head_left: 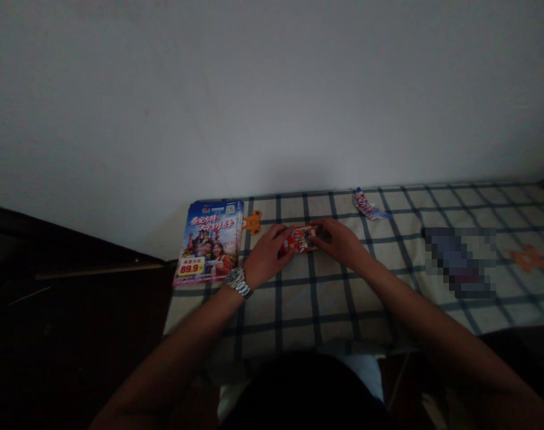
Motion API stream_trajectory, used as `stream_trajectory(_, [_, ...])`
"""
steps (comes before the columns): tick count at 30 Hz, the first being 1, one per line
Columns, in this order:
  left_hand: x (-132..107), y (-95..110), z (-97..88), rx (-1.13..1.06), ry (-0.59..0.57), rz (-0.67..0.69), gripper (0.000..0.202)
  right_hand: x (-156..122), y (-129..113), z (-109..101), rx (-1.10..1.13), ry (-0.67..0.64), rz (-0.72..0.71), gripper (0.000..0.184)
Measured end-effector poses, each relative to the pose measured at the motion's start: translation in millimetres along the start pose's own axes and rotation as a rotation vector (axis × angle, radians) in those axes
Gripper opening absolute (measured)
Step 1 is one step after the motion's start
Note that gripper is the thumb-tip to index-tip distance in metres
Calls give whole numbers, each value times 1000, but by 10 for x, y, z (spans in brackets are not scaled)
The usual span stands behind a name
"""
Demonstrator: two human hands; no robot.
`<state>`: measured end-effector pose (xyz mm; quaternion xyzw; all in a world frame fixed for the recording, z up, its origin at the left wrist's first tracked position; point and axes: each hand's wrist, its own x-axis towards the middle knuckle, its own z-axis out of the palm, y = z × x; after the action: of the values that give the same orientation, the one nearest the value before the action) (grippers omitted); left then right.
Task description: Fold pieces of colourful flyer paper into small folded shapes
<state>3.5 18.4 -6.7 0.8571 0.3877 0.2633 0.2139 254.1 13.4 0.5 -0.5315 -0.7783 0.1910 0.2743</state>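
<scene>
A small folded red printed leaflet (299, 239) lies on the checked cloth (325, 298) between both hands. My left hand (267, 255), with a metal watch on the wrist, curls its fingers on the paper's left end. My right hand (338, 240) presses its fingers on the right end. Both hands rest low on the cloth.
A stack of colourful flyers (211, 248) lies at the cloth's left edge, with an orange bear print (252, 222) beside it. A folded paper piece (365, 205) lies near the wall. A blurred patch (460, 260) sits to the right. Dark floor is on the left.
</scene>
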Motion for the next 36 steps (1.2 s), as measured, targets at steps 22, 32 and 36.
stream_trajectory(22, [144, 63, -22, 280, 2, -54, 33, 123, 6, 43, -99, -77, 74, 29])
stream_trajectory(32, [110, 77, 2, 256, 37, -57, 29, 80, -8, 83, -80, -8, 68, 21])
stream_trajectory(36, [102, 75, 20, 256, 45, -65, 28, 58, -8, 131, -111, 35, 63, 21])
